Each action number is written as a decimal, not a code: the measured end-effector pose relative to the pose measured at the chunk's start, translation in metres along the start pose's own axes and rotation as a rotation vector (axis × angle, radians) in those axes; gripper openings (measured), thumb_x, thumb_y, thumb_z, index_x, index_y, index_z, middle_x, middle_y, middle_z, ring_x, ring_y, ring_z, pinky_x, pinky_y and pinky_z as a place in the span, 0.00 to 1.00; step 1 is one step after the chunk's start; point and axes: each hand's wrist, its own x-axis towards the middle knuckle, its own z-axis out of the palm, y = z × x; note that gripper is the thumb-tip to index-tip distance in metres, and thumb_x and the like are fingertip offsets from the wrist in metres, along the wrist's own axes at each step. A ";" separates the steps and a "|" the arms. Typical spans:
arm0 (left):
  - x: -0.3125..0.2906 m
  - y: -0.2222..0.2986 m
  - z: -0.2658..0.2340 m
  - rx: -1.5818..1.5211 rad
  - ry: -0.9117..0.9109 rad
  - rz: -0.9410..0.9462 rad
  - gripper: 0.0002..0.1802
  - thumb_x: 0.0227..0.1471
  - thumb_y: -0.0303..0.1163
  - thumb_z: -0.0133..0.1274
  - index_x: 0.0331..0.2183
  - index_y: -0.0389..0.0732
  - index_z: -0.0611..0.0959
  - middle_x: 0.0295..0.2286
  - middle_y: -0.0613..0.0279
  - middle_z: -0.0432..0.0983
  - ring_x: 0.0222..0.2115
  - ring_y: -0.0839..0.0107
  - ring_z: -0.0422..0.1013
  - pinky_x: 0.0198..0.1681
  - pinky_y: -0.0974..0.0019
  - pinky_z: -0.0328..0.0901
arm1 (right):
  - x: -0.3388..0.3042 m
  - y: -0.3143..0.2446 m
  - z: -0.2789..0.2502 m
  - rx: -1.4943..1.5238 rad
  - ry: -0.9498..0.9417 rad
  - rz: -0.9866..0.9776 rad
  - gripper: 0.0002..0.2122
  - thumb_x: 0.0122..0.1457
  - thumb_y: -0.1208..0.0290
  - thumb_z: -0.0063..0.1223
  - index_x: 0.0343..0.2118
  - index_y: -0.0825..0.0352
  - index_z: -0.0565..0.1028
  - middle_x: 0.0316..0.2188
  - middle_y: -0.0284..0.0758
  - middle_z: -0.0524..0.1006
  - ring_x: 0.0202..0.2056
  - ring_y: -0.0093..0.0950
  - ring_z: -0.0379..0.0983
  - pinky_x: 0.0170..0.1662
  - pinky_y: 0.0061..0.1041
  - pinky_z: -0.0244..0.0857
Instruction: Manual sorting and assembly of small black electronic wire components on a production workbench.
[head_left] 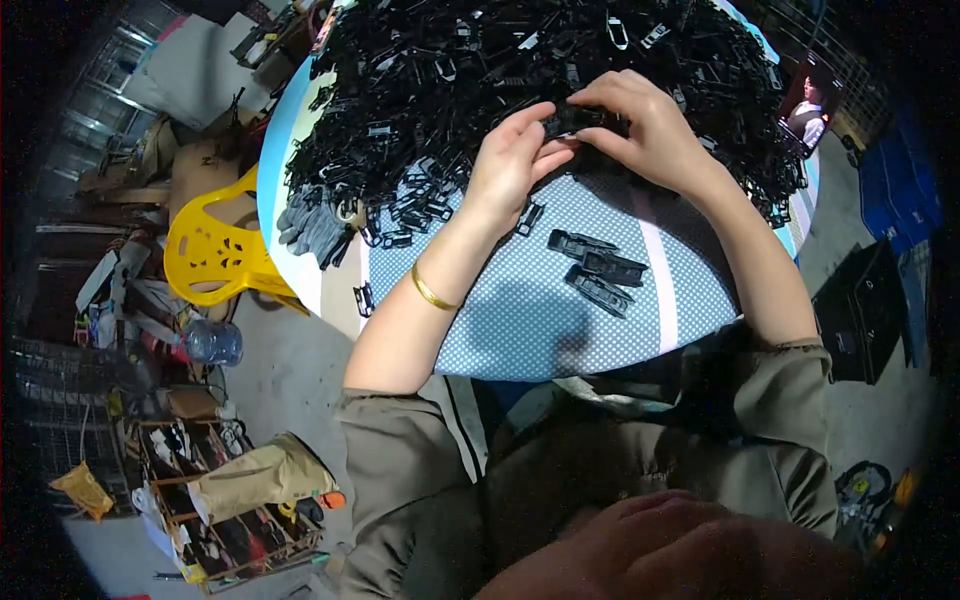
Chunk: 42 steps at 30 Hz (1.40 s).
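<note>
My left hand (508, 165) and my right hand (645, 130) meet over the near edge of a large pile of small black plastic parts (500, 75). Both have their fingers curled around a small black plastic part (572, 126), whose outline blends into the dark pile behind it. Several longer black pieces (597, 268) lie together on the dotted tablecloth (520, 320), below my right hand. One small frame-shaped black part (529, 218) rests beside my left wrist, which wears a gold bangle (430, 289).
Grey work gloves (312, 222) and a tape roll (347, 210) lie at the table's left. A lit phone screen (808, 103) stands at the right edge. Beyond the table are a yellow plastic chair (215, 250), a crowded shoe rack (240, 540) and blue crates (900, 190).
</note>
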 end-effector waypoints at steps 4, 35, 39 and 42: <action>-0.001 -0.005 0.002 -0.010 -0.029 -0.013 0.20 0.55 0.28 0.32 0.48 0.28 0.59 0.38 0.49 0.67 0.38 0.65 0.69 0.40 0.70 0.66 | 0.003 -0.016 -0.008 0.415 -0.016 0.447 0.11 0.48 0.71 0.52 0.35 0.67 0.71 0.28 0.28 0.70 0.27 0.18 0.66 0.28 0.17 0.60; -0.006 0.001 0.008 0.001 -0.108 0.090 0.24 0.52 0.28 0.42 0.50 0.30 0.58 0.39 0.52 0.68 0.35 0.70 0.70 0.39 0.71 0.67 | -0.007 -0.011 0.029 0.452 0.172 0.441 0.09 0.46 0.70 0.55 0.28 0.68 0.72 0.39 0.37 0.70 0.40 0.26 0.67 0.41 0.22 0.61; -0.001 0.004 -0.003 -0.007 -0.123 0.095 0.26 0.50 0.27 0.45 0.50 0.30 0.58 0.36 0.52 0.70 0.33 0.69 0.71 0.37 0.72 0.68 | -0.002 -0.002 0.014 0.925 -0.087 0.717 0.13 0.48 0.68 0.54 0.35 0.70 0.72 0.30 0.32 0.73 0.32 0.19 0.70 0.37 0.16 0.64; 0.001 0.010 -0.008 -0.030 -0.132 0.115 0.26 0.50 0.27 0.45 0.50 0.31 0.58 0.35 0.52 0.71 0.33 0.69 0.71 0.37 0.71 0.68 | 0.001 -0.001 0.003 0.964 -0.202 0.690 0.15 0.48 0.67 0.54 0.38 0.69 0.72 0.28 0.32 0.74 0.31 0.18 0.70 0.36 0.15 0.64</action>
